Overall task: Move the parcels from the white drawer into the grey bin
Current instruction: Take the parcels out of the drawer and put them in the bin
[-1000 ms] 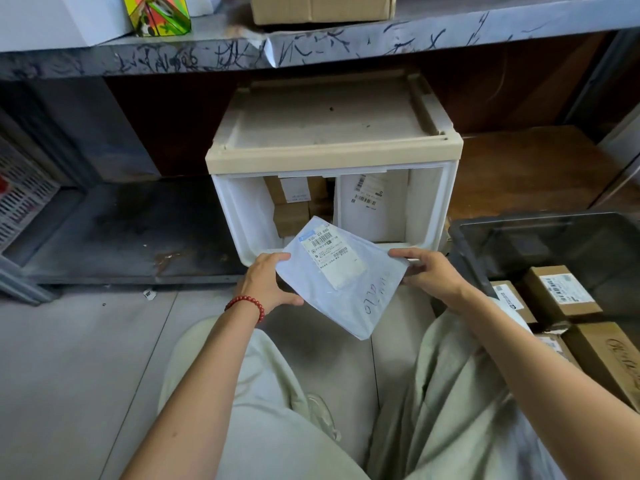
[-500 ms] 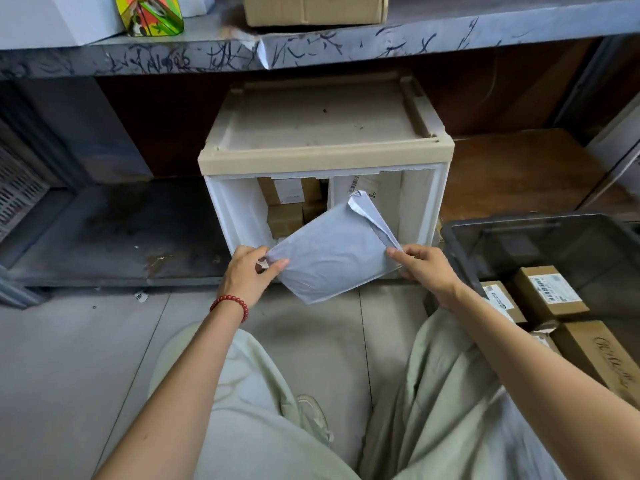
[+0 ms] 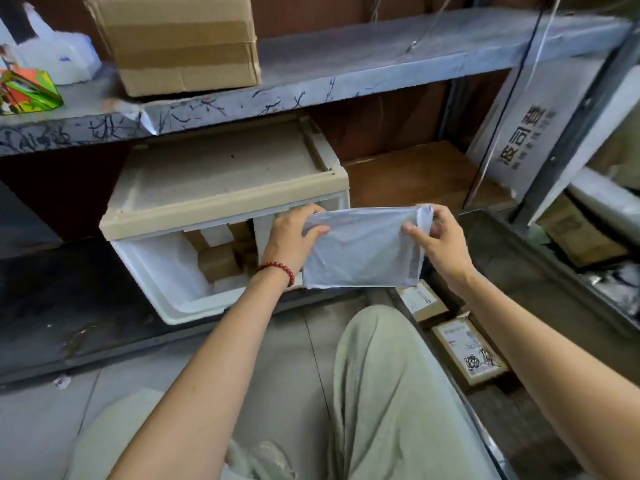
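A flat grey-white mailer bag (image 3: 360, 251) hangs between both hands, its plain back toward me. My left hand (image 3: 294, 233) pinches its upper left corner and my right hand (image 3: 440, 237) pinches its upper right corner. The bag is held in front of the right end of the white drawer (image 3: 166, 282), which stands pulled out under a beige top. Several brown cardboard parcels (image 3: 218, 261) remain inside the drawer. The grey bin (image 3: 540, 258) lies to the right on the floor, with labelled cardboard parcels (image 3: 467, 351) inside it.
A grey shelf (image 3: 346, 67) runs above the drawer and carries a large cardboard box (image 3: 180, 43) and a colourful carton (image 3: 24, 91). My legs in pale trousers (image 3: 391, 393) fill the foreground. A white printed panel (image 3: 526, 136) leans at the right.
The mailer has been turned over from label side up to its plain back and carried right, toward the bin. Both hands have shifted to its upper corners. The view has swung right.
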Demonstrator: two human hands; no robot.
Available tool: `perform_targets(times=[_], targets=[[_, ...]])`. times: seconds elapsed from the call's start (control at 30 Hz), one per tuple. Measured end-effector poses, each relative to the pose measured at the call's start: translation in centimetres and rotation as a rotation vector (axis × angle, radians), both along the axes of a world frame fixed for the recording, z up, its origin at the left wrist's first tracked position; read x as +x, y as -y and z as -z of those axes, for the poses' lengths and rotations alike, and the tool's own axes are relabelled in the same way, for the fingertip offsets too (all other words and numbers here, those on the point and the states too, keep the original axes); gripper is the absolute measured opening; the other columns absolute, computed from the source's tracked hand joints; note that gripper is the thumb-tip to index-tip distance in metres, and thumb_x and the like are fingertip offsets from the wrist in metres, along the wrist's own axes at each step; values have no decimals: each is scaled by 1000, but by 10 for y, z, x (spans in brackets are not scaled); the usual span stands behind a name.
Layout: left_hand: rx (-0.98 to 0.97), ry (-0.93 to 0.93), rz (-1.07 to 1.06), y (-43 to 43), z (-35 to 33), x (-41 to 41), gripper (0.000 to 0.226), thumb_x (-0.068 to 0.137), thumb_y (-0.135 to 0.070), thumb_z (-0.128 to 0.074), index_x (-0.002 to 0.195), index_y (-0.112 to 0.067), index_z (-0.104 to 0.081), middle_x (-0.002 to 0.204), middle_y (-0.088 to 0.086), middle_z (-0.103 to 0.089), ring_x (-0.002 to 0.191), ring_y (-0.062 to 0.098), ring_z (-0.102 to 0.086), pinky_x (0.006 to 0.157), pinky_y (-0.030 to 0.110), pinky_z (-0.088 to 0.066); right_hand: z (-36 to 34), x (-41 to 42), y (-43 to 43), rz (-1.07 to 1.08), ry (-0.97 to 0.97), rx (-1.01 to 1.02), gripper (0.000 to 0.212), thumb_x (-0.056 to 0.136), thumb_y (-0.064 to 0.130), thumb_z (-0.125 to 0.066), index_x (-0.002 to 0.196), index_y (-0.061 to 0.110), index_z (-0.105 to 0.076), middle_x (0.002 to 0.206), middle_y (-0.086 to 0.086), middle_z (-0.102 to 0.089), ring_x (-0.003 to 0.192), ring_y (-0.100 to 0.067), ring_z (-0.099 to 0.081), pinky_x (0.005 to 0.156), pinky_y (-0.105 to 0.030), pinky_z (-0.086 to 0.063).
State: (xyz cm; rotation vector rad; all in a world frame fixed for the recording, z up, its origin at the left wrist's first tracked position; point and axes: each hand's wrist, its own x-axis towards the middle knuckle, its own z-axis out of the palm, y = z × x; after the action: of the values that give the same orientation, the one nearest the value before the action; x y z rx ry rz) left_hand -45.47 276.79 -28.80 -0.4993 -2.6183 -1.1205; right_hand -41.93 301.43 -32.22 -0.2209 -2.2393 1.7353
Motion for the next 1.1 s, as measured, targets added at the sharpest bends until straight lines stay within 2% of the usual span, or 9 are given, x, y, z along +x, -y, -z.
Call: perform_targets(times=[0.2,0.3,0.43,0.57,0.67,0.77,0.83,0.97,1.1], targets=[[-62,-21,258,-108,11,-8,11,88,-15,-63,98,-20,-65,91,-10,-60,84,11,-55,68,9,-34,6,47,-90,220,-8,401,24,82,32,-75,100,30,-59,106,8,-52,95,-3,-48,82,-17,-39],[-140,4,408,-159,28,-2,12,89,-12,-60,96,-21,-65,92,-1,-64,87,18,-59,75,25,-45,20,74,-122,261,64,543,12,84,29,-72,95,25,-69,106,3,-56,98,-10,-51,88,-29,-43],[-173,68,549,-214,49,12,14,89,-12,-59,97,-23,-64,92,-2,-63,89,18,-58,74,26,-42,42,97,-146,256,179,763,14,90,31,-65,99,21,-69,98,2,-69,94,-24,-59,86,-45,-45],[-316,79,576,-249,71,20,27,90,-15,-60,115,-26,-54,110,-1,-63,99,22,-59,81,32,-48,65,105,-157,294,341,559,10,95,28,-56,103,24,-62,98,2,-68,93,-21,-60,77,-40,-49],[-445,111,523,-254,90,15,44,91,-21,-59,131,-26,-43,127,0,-56,111,22,-56,94,40,-50,89,107,-161,335,470,439,3,96,27,-55,94,24,-56,93,1,-65,87,-22,-56,65,-32,-40],[-548,114,422,-243,109,4,35,93,-28,-56,127,-25,-50,126,0,-56,111,22,-55,95,42,-48,114,103,-158,360,560,348,17,95,25,-56,80,27,-49,87,0,-59,81,-20,-55,58,-26,-33],[-566,100,347,-233,117,-3,31,94,-30,-54,124,-25,-53,124,0,-58,111,22,-55,95,41,-47,132,100,-153,318,660,316,5,94,25,-58,91,21,-57,98,-5,-64,90,-24,-59,70,-29,-43],[-580,58,295,-221,116,-21,28,95,-32,-53,121,-23,-55,119,1,-61,109,23,-54,94,43,-42,161,94,-139,148,881,378,59,90,37,-63,141,18,-41,140,-11,-49,125,-31,-49,105,-44,-41],[-638,-15,286,-202,110,-36,25,95,-32,-51,116,-22,-57,116,1,-63,107,23,-55,90,41,-43,165,85,-128,71,871,615,65,92,49,-56,147,21,-35,148,-9,-41,132,-30,-41,106,-43,-37]])
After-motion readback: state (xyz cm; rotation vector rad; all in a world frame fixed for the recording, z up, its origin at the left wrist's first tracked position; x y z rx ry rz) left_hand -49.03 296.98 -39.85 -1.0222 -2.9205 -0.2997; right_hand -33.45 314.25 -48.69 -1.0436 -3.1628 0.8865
